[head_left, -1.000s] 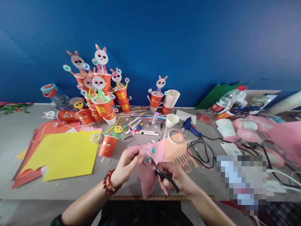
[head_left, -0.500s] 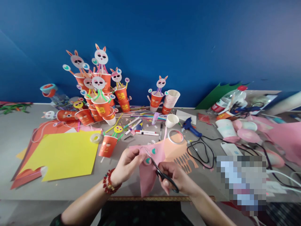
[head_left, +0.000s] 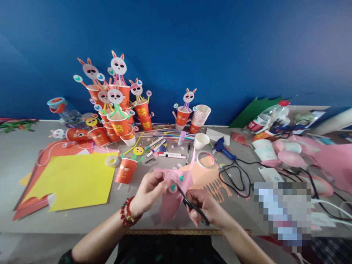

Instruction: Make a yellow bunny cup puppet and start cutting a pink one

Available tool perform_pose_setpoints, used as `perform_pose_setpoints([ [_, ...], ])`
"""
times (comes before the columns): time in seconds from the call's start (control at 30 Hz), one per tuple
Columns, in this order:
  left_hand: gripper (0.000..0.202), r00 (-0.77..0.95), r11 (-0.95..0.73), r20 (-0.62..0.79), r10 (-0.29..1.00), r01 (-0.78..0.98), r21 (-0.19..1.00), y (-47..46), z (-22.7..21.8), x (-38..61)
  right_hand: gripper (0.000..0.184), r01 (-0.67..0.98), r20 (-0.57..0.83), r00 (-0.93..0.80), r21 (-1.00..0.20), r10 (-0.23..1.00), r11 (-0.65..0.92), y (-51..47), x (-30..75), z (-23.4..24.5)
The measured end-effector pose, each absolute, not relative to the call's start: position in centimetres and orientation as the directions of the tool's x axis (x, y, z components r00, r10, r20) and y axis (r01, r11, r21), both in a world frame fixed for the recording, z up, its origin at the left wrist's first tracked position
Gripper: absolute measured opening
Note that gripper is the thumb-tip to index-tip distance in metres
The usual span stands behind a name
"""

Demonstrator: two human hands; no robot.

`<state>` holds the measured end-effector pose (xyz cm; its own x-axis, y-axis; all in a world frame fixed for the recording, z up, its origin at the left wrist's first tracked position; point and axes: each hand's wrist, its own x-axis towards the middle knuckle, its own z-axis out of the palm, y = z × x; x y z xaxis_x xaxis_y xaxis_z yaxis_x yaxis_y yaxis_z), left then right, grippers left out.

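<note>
My left hand, with red bead bracelets at the wrist, pinches a sheet of pink paper near its upper left. Round shapes with teal hearts are on the paper. My right hand grips black-handled scissors, whose blades point up and left onto the paper beside my left fingertips. How far the blades are parted is hard to make out. Just behind the pink paper lies peach paper with a row of slots cut in it, and a roll of tape rests on that.
Red cups with rabbit-faced figures stand stacked at the back left. Yellow paper lies on the left. Markers, a white cup and a blue glue gun with a looped black cord are behind my hands.
The pink paper has shifted and turned slightly between my hands, its lower part swinging a little. Both hands stay nearly in place, with the scissors still at the paper.
</note>
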<state>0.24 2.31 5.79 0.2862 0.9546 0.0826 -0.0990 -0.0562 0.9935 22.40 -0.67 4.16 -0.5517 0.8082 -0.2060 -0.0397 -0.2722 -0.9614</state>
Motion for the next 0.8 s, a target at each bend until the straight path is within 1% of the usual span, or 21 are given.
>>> perform_pose_setpoints([
  [0.2,0.032,0.320,-0.055,0.090,0.943,-0.115,0.992,2.5,5.8,0.1,0.054,-0.035,-0.245,-0.550,-0.948,0.799,-0.315,-0.7,22.5,3.6],
  [0.4,0.032,0.289,-0.047,0.083,0.954,-0.131,0.990,2.5,6.0,0.4,0.055,-0.052,-0.270,-0.529,-0.936,0.804,-0.349,-0.8,22.4,3.6],
  [0.67,0.029,0.282,-0.032,0.070,0.957,-0.140,0.990,2.4,6.5,0.6,0.056,-0.075,-0.241,-0.536,-0.941,0.809,-0.330,-0.9,22.2,4.0],
  [0.8,0.028,0.290,-0.031,0.084,0.953,-0.184,0.982,2.4,6.8,0.7,0.058,-0.092,-0.231,-0.537,-0.940,0.811,-0.328,-0.9,22.1,3.6],
])
